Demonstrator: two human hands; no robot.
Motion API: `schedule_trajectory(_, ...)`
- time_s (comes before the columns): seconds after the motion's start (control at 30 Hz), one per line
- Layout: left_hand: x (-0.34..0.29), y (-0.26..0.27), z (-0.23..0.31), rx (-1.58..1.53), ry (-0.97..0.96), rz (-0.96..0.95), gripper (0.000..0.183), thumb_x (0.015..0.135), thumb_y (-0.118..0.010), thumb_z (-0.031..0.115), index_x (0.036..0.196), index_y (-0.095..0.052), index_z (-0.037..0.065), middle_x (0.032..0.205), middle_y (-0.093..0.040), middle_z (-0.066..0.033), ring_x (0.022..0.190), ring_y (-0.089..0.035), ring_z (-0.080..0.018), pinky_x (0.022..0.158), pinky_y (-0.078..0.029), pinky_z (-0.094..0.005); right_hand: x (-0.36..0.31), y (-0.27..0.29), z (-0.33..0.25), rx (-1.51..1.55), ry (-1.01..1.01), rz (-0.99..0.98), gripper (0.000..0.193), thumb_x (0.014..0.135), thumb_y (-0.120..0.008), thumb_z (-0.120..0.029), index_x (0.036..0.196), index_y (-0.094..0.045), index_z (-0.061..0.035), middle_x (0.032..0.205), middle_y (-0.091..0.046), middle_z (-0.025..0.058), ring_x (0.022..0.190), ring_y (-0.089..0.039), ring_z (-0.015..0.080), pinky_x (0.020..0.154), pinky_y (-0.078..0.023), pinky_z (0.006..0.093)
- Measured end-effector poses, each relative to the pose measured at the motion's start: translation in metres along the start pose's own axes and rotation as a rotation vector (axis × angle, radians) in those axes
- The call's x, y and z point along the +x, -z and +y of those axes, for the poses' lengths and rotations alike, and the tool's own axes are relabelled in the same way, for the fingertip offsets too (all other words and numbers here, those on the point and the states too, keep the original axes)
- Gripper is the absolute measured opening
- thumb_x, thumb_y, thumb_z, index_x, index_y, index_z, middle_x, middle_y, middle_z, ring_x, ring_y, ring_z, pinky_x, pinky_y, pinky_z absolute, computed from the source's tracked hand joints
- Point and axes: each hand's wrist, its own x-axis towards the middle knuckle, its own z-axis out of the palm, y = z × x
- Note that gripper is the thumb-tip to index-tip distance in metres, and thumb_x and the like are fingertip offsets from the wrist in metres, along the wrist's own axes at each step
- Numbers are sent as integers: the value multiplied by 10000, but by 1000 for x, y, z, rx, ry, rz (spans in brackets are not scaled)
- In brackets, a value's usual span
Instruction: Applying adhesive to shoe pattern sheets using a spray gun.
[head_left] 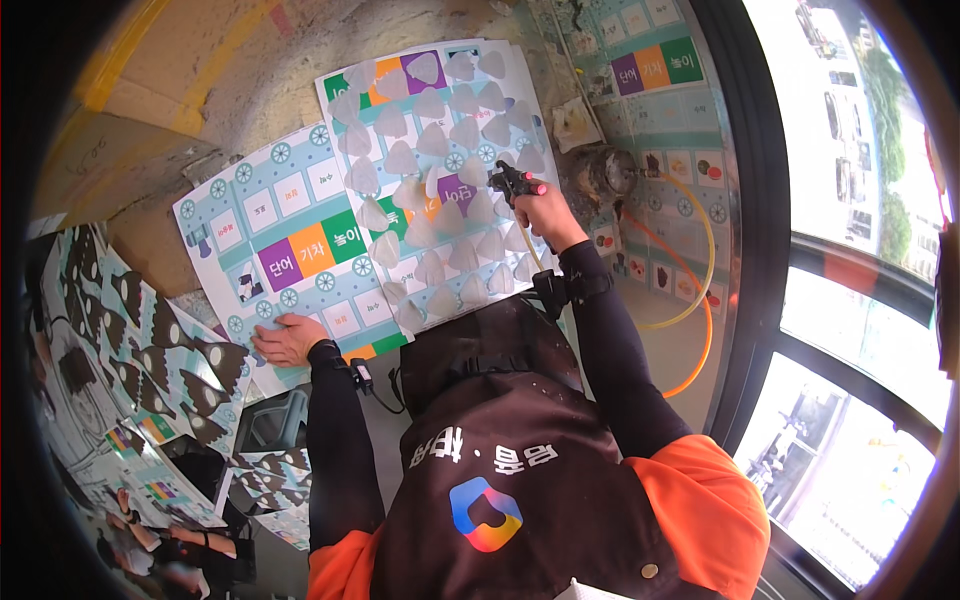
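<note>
My right hand (552, 215) is closed around a black spray gun (512, 180) with pinkish-red parts, held over a printed sheet. Rows of pale grey, petal-shaped pieces (433, 139) cover that sheet (478, 58); how they are fixed to it I cannot tell. Beside it on the left lies another printed sheet (222, 262) with pale blue bands, wheel drawings and purple, orange and green blocks. The two sheets overlap near the middle. Flat on the lower edge of the left sheet, fingers spread, rests my left hand (290, 342).
Yellow (712, 240) and orange (708, 345) hoses curve down at the right, near a round, stained metal fitting (605, 172). Dark-framed windows (850, 150) line the right side. Sheets with dark brown shapes (205, 355) spread at the left. Another person's arm (195, 540) shows at lower left.
</note>
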Motion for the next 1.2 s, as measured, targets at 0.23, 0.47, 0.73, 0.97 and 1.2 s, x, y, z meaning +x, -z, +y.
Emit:
schedule_trajectory(0.23, 0, -2, 0, 1, -8, 18, 501, 942, -457, 343, 1350, -485, 53, 1430, -445, -142, 1356, -406, -331, 1096, -325, -540, -2, -5, -2, 39, 9, -92, 140, 792, -594, -127, 859, -627, -9, 684, -637, 36, 545, -562, 139, 479, -414, 294)
schedule_trajectory(0.47, -2, -6, -3, 15, -28, 27, 489, 948, -453, 341, 1345, -484, 58, 1415, -458, -138, 1348, -418, -323, 1092, -333, -532, -20, 44, -3, 197, 60, 3, 265, 772, -583, -111, 1014, -630, -13, 835, -721, 58, 760, -643, 126, 491, -457, 278)
schedule_trajectory(0.73, -2, -11, -5, -2, -16, 46, 507, 956, -434, 387, 1351, -488, 74, 1426, -468, -117, 1357, -413, -308, 1093, -331, -522, 10, 49, 15, 54, 16, 28, 132, 804, -582, -115, 860, -596, 3, 672, -634, 64, 580, -589, 151, 483, -435, 307)
schedule_trajectory(0.97, -2, -16, -8, 29, -9, 15, 527, 963, -405, 414, 1356, -500, 76, 1438, -457, -123, 1365, -405, -298, 1093, -330, -527, 22, 42, 25, 85, 64, 44, 171, 817, -598, -143, 749, -558, 8, 580, -568, 55, 532, -541, 149, 512, -420, 316)
schedule_trajectory(1.2, -3, -11, -7, 20, -1, -5, 522, 961, -418, 391, 1368, -497, 74, 1443, -454, -120, 1367, -409, -303, 1105, -323, -524, 19, 48, 28, 130, -33, -107, 169, 733, -581, -90, 870, -613, 5, 610, -561, 30, 449, -444, 102, 419, -336, 264)
